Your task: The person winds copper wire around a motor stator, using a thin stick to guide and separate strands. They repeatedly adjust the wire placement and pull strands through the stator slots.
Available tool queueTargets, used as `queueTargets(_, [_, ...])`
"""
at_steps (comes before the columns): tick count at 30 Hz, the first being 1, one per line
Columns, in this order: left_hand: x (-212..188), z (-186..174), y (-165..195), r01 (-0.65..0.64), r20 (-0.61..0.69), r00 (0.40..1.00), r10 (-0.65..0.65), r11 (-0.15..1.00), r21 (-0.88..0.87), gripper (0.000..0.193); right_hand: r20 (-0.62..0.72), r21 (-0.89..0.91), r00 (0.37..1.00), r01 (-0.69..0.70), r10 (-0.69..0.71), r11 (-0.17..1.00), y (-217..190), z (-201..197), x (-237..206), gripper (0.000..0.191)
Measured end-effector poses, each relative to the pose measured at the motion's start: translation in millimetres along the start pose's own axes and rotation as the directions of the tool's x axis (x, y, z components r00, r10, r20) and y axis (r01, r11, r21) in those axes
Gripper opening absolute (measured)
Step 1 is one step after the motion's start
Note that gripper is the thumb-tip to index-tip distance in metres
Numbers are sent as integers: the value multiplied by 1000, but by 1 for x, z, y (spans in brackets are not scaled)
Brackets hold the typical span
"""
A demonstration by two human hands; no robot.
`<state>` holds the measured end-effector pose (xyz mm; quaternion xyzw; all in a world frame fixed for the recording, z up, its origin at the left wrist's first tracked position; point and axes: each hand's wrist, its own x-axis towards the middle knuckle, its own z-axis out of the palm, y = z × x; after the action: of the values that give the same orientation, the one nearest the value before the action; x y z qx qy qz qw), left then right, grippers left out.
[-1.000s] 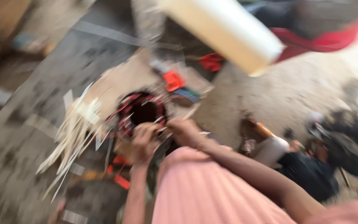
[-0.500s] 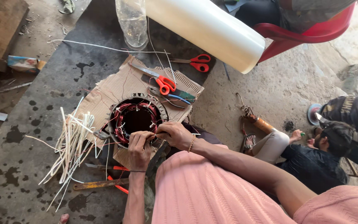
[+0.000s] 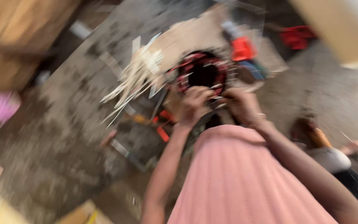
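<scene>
The view is heavily motion-blurred. A round motor stator (image 3: 202, 74) with red and copper windings and a dark bore lies on a piece of cardboard (image 3: 195, 35). My left hand (image 3: 192, 105) rests on its near rim, fingers curled against the windings. My right hand (image 3: 240, 104), with a bracelet at the wrist, touches the near right rim. Whether either hand pinches a wire or strip is lost in the blur. A bundle of pale thin strips (image 3: 135, 81) lies just left of the stator.
Red-handled scissors (image 3: 242, 48) lie beyond the stator, another red item (image 3: 297, 37) farther right. A big white roll (image 3: 340, 29) fills the top right. Orange-handled tools (image 3: 160, 124) sit near my left wrist. A wooden block (image 3: 17, 37) is at the left; a seated person (image 3: 332, 157) at the right.
The camera has swung and tilted, so the whole scene shifted right and blurred. Both hands stay at the stator's near rim.
</scene>
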<state>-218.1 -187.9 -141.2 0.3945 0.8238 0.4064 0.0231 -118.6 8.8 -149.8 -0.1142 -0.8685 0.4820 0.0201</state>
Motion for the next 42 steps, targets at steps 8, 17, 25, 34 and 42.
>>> queueTargets(8, [5, 3, 10, 23, -75, 997, -24, 1000, -13, 21, -39, 2, 999, 36, -36, 999, -24, -6, 2, 15])
queueTargets(17, [1, 3, 12, 9, -99, 995, -11, 1000, -20, 18, -51, 23, 999, 20, -18, 1000, -27, -3, -5, 15])
queueTargets(25, [-3, 3, 6, -158, -35, 987, 159, 987, 11, 36, -66, -16, 998, -21, 19, 1000, -21, -8, -15, 41])
queueTargets(34, [4, -3, 22, -102, -61, 993, 103, 995, 18, 23, -27, 170, 999, 47, -43, 984, -17, 2, -8, 16])
queueTargets(42, [1, 14, 31, -41, -21, 999, 39, 995, -93, 11, -40, 98, 989, 149, -146, 984, 5, -10, -21, 17])
